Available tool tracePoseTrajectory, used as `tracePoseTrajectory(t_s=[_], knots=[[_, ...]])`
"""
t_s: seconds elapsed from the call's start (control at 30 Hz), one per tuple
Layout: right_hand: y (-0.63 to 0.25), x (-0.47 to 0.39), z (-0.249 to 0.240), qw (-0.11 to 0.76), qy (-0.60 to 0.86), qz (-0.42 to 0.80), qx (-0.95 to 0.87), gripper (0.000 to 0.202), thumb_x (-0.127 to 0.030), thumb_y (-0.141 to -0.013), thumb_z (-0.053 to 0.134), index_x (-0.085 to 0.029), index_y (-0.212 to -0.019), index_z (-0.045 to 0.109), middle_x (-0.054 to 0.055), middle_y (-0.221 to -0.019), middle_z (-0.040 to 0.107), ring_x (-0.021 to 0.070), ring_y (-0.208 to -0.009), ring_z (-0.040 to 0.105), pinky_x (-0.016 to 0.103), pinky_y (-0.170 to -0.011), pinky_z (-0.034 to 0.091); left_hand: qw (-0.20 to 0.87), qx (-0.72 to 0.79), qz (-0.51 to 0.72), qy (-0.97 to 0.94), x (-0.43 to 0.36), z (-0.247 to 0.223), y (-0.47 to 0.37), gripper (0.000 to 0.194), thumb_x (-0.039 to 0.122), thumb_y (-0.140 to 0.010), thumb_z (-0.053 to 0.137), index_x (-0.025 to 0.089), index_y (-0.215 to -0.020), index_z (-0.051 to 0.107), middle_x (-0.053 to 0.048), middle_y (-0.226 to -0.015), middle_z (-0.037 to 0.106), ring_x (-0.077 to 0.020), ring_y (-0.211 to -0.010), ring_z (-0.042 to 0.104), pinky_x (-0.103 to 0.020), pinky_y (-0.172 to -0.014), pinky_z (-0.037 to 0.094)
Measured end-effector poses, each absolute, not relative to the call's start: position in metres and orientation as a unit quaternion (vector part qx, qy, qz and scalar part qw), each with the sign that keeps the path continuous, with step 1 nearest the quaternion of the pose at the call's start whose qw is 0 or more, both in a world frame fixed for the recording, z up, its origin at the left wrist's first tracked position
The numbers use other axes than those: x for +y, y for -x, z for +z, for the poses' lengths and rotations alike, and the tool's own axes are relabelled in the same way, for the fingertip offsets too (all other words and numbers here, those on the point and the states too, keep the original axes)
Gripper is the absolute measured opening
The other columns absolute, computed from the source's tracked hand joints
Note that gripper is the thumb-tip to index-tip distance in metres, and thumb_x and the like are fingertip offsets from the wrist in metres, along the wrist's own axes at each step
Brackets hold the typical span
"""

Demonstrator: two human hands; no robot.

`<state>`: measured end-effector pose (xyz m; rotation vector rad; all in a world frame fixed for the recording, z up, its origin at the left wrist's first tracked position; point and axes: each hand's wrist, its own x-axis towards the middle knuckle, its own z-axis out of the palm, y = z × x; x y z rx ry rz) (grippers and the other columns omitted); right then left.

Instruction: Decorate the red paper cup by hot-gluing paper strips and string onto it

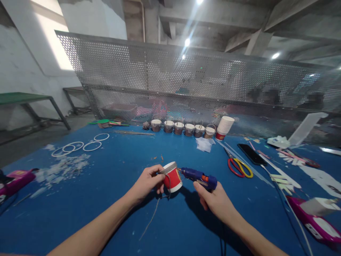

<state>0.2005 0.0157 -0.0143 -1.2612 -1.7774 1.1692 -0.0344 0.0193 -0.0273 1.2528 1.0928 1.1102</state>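
Note:
A red and white paper cup (173,179) lies tilted in my left hand (150,180), whose fingers are closed on it near the table's middle. Grey cord (168,167) runs round one end of the cup, and a loose length hangs down to the blue table. My right hand (211,199) is wrapped round the handle of a dark blue glue gun (198,176). The gun points left, its nozzle at the cup's side by the cord; whether it touches cannot be made out.
Several wrapped cups with handles (178,128) and a stack of paper cups (225,125) line the back by a perforated screen (170,78). Scissors (239,168) and a phone (252,154) lie right; white rings (92,146) and scraps lie left. Magenta devices (18,181) sit at both sides.

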Motion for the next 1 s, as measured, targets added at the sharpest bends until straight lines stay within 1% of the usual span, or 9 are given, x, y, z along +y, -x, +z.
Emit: tracePoseTrajectory(t_s=[0.13, 0.37, 0.53, 0.63, 0.73, 0.83, 0.9, 1.0], knots=[[-0.200, 0.016, -0.016, 0.330, 0.481, 0.456, -0.672, 0.041, -0.053, -0.083, 0.052, -0.020, -0.058, 0.049, -0.006, -0.037, 0.042, 0.0093, -0.035, 0.042, 0.021, -0.041, 0.034, 0.549, 0.452, 0.474, -0.519, 0.020, -0.029, 0.035, 0.006, 0.021, -0.072, 0.056, 0.017, -0.068, 0.057, 0.002, -0.044, 0.059, -0.0107, -0.040, 0.055, -0.020, -0.042, 0.041], [-0.195, 0.011, -0.007, 0.330, 0.485, 0.466, -0.662, 0.046, -0.059, -0.076, 0.055, -0.021, -0.052, 0.043, -0.006, -0.035, 0.039, 0.0087, -0.035, 0.038, 0.022, -0.040, 0.033, 0.556, 0.449, 0.471, -0.517, 0.020, -0.027, 0.034, 0.006, 0.021, -0.070, 0.056, 0.016, -0.068, 0.058, 0.001, -0.045, 0.059, -0.0109, -0.039, 0.056, -0.020, -0.041, 0.040], [-0.195, 0.009, -0.005, 0.324, 0.487, 0.464, -0.665, 0.046, -0.059, -0.077, 0.053, -0.022, -0.052, 0.041, -0.005, -0.036, 0.039, 0.0088, -0.035, 0.038, 0.022, -0.040, 0.033, 0.555, 0.454, 0.470, -0.515, 0.020, -0.027, 0.034, 0.005, 0.021, -0.070, 0.056, 0.016, -0.067, 0.057, 0.001, -0.044, 0.059, -0.0106, -0.038, 0.055, -0.019, -0.040, 0.040], [-0.193, 0.007, -0.008, 0.321, 0.468, 0.450, -0.689, 0.046, -0.054, -0.081, 0.052, -0.022, -0.051, 0.040, -0.005, -0.037, 0.038, 0.0086, -0.036, 0.037, 0.022, -0.040, 0.032, 0.548, 0.457, 0.472, -0.518, 0.019, -0.025, 0.033, 0.006, 0.021, -0.070, 0.057, 0.016, -0.067, 0.058, 0.001, -0.045, 0.060, -0.0107, -0.039, 0.056, -0.020, -0.041, 0.041], [-0.190, 0.003, -0.012, 0.348, 0.439, 0.402, -0.724, 0.043, -0.047, -0.084, 0.052, -0.022, -0.051, 0.039, -0.005, -0.038, 0.037, 0.0086, -0.038, 0.036, 0.022, -0.040, 0.030, 0.538, 0.462, 0.471, -0.525, 0.018, -0.023, 0.031, 0.008, 0.023, -0.072, 0.058, 0.016, -0.067, 0.058, 0.001, -0.046, 0.060, -0.0107, -0.039, 0.055, -0.021, -0.042, 0.042], [-0.187, 0.001, -0.017, 0.377, 0.413, 0.351, -0.751, 0.035, -0.040, -0.084, 0.053, -0.021, -0.056, 0.045, -0.004, -0.046, 0.043, 0.0093, -0.043, 0.038, 0.022, -0.043, 0.031, 0.535, 0.471, 0.460, -0.529, 0.017, -0.023, 0.028, 0.011, 0.026, -0.073, 0.060, 0.016, -0.069, 0.059, 0.002, -0.045, 0.060, -0.0107, -0.039, 0.054, -0.021, -0.042, 0.043], [-0.186, 0.001, -0.019, 0.382, 0.402, 0.330, -0.764, 0.029, -0.036, -0.084, 0.054, -0.020, -0.060, 0.048, -0.003, -0.052, 0.047, 0.0094, -0.047, 0.039, 0.022, -0.045, 0.033, 0.533, 0.476, 0.454, -0.532, 0.017, -0.023, 0.028, 0.012, 0.027, -0.073, 0.061, 0.016, -0.069, 0.059, 0.002, -0.045, 0.059, -0.0107, -0.039, 0.054, -0.021, -0.042, 0.043], [-0.188, 0.002, -0.018, 0.383, 0.409, 0.324, -0.762, 0.030, -0.037, -0.084, 0.053, -0.020, -0.060, 0.047, -0.003, -0.052, 0.047, 0.0093, -0.047, 0.038, 0.023, -0.045, 0.032, 0.529, 0.478, 0.452, -0.536, 0.018, -0.023, 0.029, 0.012, 0.027, -0.074, 0.061, 0.016, -0.069, 0.058, 0.002, -0.046, 0.060, -0.0106, -0.040, 0.055, -0.021, -0.043, 0.043]])
